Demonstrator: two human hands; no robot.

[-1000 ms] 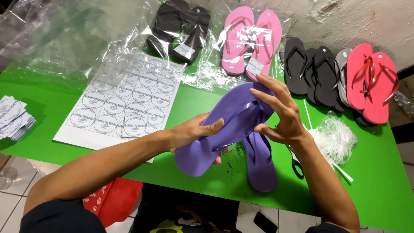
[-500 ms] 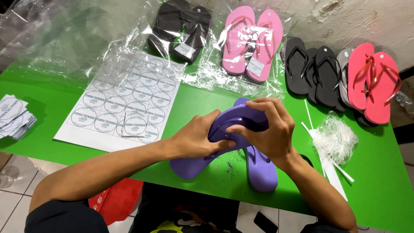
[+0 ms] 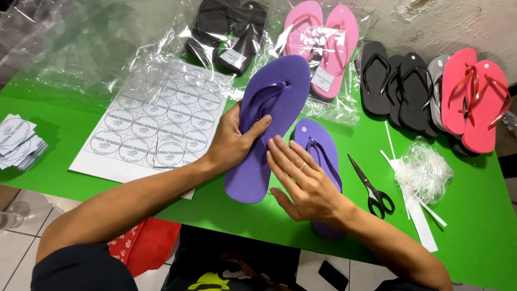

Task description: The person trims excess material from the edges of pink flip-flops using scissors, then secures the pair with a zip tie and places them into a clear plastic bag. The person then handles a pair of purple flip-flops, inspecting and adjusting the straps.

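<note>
**Purple flip-flop held up, its mate flat beneath my other hand**

My left hand [image 3: 232, 141] has the purple flip-flop [image 3: 269, 121] lifted strap-up over the green counter [image 3: 474, 215], fingers closed round its edge, thumb across the footbed. My right hand [image 3: 304, 183] is spread flat with fingers open, gripping nothing, lying over the second purple flip-flop [image 3: 318, 148] on the counter. I judge I'm at the pairing stage; the next move needs the two soles lined up squarely.

Count as I look outward: two purple flip-flops; one pink pair in a clear bag [image 3: 323, 46]; one dark bagged pair [image 3: 231, 32]; loose black ones [image 3: 398, 86], about three, overlapping a grey one; two red ones [image 3: 476, 99]. One pair of scissors [image 3: 371, 186], one white string bundle [image 3: 425, 172], one round-label sheet [image 3: 151, 126], one label stack [image 3: 19, 141].
</note>
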